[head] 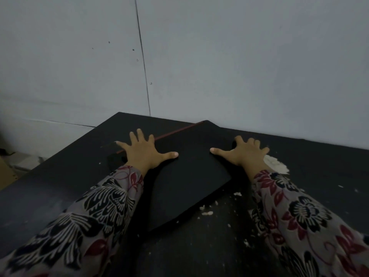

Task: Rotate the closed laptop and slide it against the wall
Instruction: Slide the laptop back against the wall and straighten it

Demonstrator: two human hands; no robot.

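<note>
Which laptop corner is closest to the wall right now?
The far corner of the laptop, by its red edge strip, nearly meets the wall; the other corners sit further away.

In front of me is a black table (60, 186), its far edge meeting the pale wall (239, 66). A closed black laptop (185, 176) lies flat on it, skewed, one corner reaching the wall beyond my hands and another pointing back between my forearms. A thin red strip (175, 132) runs along its edge past my left fingertips. White crumbs (207, 212) are scattered on the table between my wrists, with a larger pale patch (276, 163) just outside my right hand.
</note>
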